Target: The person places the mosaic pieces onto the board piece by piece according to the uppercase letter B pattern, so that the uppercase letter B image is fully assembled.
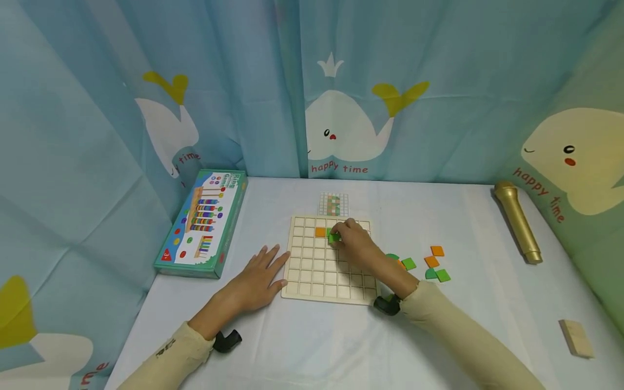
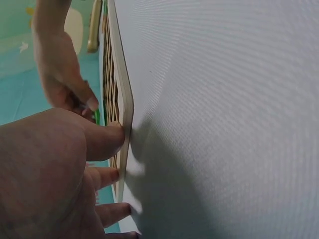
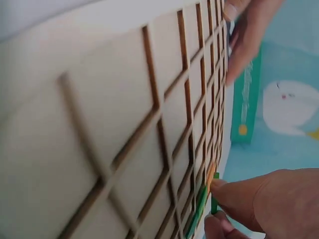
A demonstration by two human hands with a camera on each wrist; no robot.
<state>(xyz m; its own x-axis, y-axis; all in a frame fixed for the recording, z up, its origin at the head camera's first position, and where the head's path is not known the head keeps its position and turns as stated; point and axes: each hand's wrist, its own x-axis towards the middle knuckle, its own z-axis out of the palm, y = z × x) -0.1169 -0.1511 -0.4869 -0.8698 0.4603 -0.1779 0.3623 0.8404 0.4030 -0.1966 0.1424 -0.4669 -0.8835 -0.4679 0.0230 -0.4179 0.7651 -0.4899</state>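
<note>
A wooden grid board (image 1: 312, 276) lies flat on the table. My right hand (image 1: 358, 244) pinches a green square tile (image 3: 215, 201) between thumb and fingers, tilted on edge just over the upper part of the board. Under it, an orange square tile (image 1: 320, 232) sits in a cell, and beside that is another green tile (image 3: 198, 213), partly hidden by the hand. My left hand (image 1: 258, 279) lies with fingers spread and straight at the board's left edge; in the left wrist view its thumb and fingertips touch the rim. Behind the board lies a pattern card (image 1: 333, 204).
Several loose orange and green tiles (image 1: 437, 251) lie right of the board, some partly behind the right forearm. A boxed game (image 1: 205, 222) stands at the left. A gold microphone (image 1: 518, 222) and a wooden block (image 1: 576, 338) lie at the right. Curtains (image 1: 273, 97) enclose the table.
</note>
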